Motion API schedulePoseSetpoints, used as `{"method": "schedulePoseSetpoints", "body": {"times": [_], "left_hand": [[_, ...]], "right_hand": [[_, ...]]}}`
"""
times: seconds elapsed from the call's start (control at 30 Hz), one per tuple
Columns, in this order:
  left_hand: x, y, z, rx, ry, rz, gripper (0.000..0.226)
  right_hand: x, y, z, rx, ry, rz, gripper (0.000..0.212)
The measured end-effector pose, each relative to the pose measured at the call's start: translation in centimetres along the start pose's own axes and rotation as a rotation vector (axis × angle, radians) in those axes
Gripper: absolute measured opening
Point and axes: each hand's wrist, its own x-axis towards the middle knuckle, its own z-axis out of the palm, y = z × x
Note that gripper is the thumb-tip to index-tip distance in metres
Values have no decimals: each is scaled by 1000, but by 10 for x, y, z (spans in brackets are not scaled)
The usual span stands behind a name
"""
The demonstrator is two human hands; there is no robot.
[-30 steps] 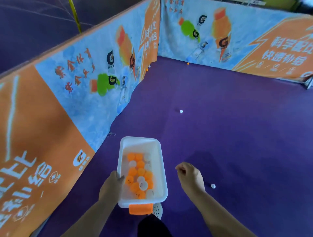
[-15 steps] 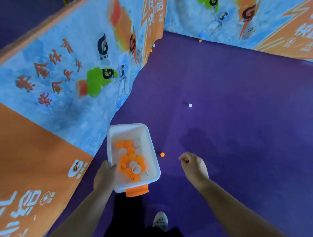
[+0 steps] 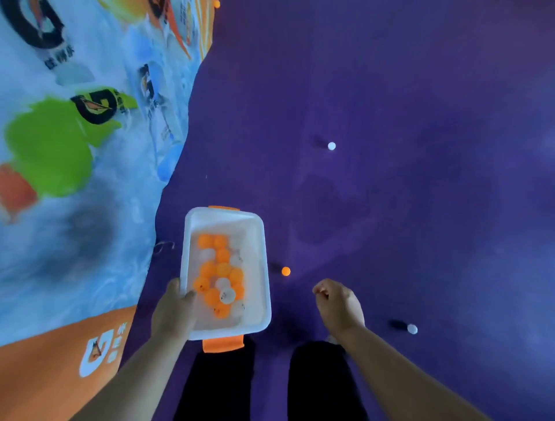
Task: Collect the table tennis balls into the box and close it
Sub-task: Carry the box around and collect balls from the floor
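**Stray balls come within reach as you step forward**

Closer now than a second ago, you have carried the box (image 3: 225, 272) up the purple floor (image 3: 420, 210) beside the printed barrier (image 3: 75, 180), and your view has tipped downward so that both your dark trouser legs show below your arms. That advance has brought loose balls into range: an orange ball (image 3: 286, 271) lies on the floor between the box and your right hand (image 3: 338, 305), near both but touching neither.

Your left hand (image 3: 174, 311) holds the box by its near left rim, fingers (image 3: 189, 296) hooked over the edge and clamped on the white wall. The box is open, with no lid in sight, and a heap of orange and white balls rests in its bottom. Orange latches show at its near and far ends. Your right hand hangs loosely curled, fingers drawn together; whether it encloses anything cannot be told from this angle.

A white ball (image 3: 331, 146) sits well ahead on the floor, another white ball (image 3: 412, 329) lies to your right, just beyond your forearm, and one more orange ball (image 3: 216, 4) shows at the top edge by the barrier.

Collection looks well under way but unfinished, with at least four balls out and the closing not yet begun. The orange ball by your right hand seems the natural next pick; it may roll at a touch.
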Motion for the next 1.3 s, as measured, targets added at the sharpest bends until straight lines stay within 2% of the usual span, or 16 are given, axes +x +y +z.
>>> {"method": "schedulePoseSetpoints", "body": {"times": [0.13, 0.4, 0.47, 0.6, 0.67, 0.73, 0.83, 0.93, 1.03, 1.13, 1.2, 1.3], "left_hand": [[62, 5, 54, 41, 25, -27, 29], [172, -26, 183, -66, 111, -90, 13], [196, -37, 209, -86, 130, -79, 11], [229, -49, 248, -117, 130, -30, 8], [239, -53, 263, -105, 133, -11, 8], [245, -56, 275, -96, 132, -17, 10], [248, -55, 290, -75, 117, -38, 11], [240, -43, 303, -45, 87, -31, 11], [223, -21, 320, -34, 43, 1, 12], [202, 9, 344, -8, -23, 40, 15], [185, 32, 364, 2, -63, 70, 17], [162, 65, 397, 37, -122, 152, 21]], "right_hand": [[91, 23, 53, -27, -93, 45, 27], [272, 94, 194, -186, -247, 109, 32], [306, 111, 229, -271, -265, 36, 38], [350, 137, 291, -442, -368, -58, 63], [361, 148, 313, -473, -392, -80, 68], [369, 161, 327, -466, -395, -86, 72], [374, 183, 330, -328, -391, -22, 76], [370, 202, 313, -61, -253, 8, 62], [357, 208, 280, 227, 92, -20, 48], [340, 208, 236, 419, 350, -145, 47], [329, 213, 208, 429, 412, -257, 49], [316, 236, 175, 412, 383, -317, 56]]}}
